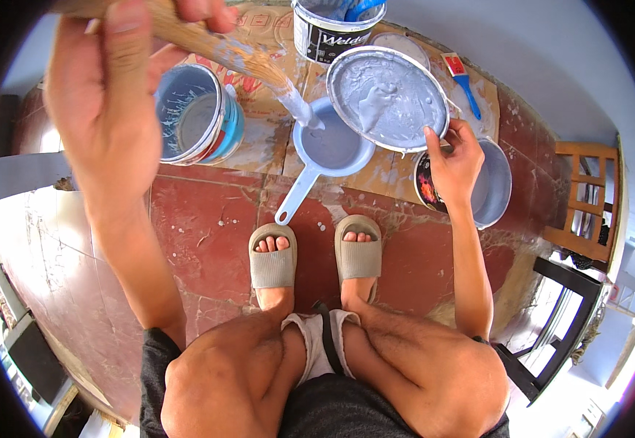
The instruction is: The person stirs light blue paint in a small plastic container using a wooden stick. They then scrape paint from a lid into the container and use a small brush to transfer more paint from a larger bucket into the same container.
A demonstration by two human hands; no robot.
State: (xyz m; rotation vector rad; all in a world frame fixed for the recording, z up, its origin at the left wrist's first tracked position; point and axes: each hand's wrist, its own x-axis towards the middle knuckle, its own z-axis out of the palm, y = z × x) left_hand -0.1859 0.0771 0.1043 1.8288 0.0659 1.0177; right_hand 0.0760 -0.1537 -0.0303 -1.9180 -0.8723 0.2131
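Note:
My left hand (pixel 105 102), high at the left, is closed round a wooden stick (pixel 244 62) whose lower end is coated with pale grey-blue paint and hangs over a light blue long-handled dipper (pixel 332 153) on the cardboard. In my right hand (pixel 456 160) is a round lid (pixel 394 87) thick with the same paint, tilted beside the dipper. Behind my right hand stands a paint-smeared bucket (pixel 494 190). A blue-and-white bucket (pixel 226 131), paint-streaked inside, is at the left, and a black-and-white bucket (pixel 317 40) with something blue inside is at the back.
A blue-handled brush (pixel 465 91) and another lid (pixel 405 42) lie on the paint-spotted cardboard (pixel 273 95) over red floor tiles (pixel 208 241). Wooden furniture (pixel 580 157) and a black chair (pixel 565 306) stand at the right. My sandalled feet (pixel 273 274) are below the dipper.

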